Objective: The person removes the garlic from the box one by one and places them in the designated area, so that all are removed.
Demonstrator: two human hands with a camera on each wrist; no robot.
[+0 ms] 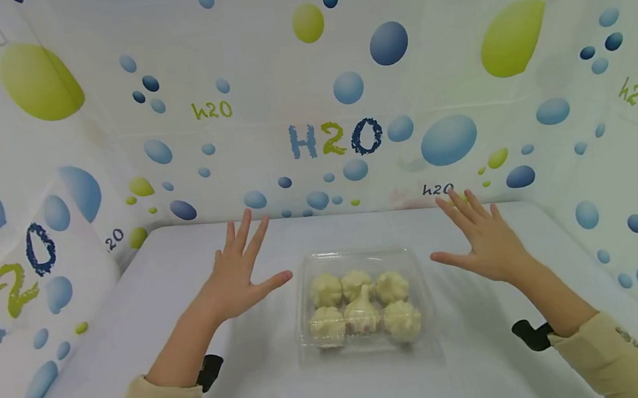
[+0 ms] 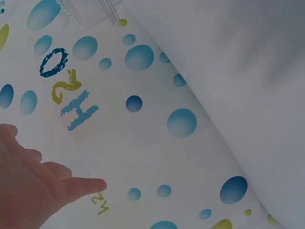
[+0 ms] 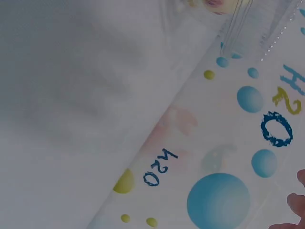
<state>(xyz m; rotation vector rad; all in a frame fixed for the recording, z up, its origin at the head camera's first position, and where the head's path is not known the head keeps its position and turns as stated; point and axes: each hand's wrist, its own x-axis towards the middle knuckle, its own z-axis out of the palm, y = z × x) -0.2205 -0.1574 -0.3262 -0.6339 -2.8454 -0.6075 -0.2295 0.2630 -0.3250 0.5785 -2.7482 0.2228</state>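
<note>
Between left hand (image 1: 235, 274) and right hand (image 1: 484, 241), both with fingers spread apart: on white tabletop (image 1: 375, 393), clear rectangular plastic box (image 1: 357, 258) containing six cream-coloured rounded ridged pieces (image 1: 403, 321).

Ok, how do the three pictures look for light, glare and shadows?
Head: brightest, with small glints on the clear plastic container and soft shadows on the white table. Left wrist: dimmer and greyer, blurry shadow on the table at upper right. Right wrist: similarly dim, shadow at upper left.
</note>
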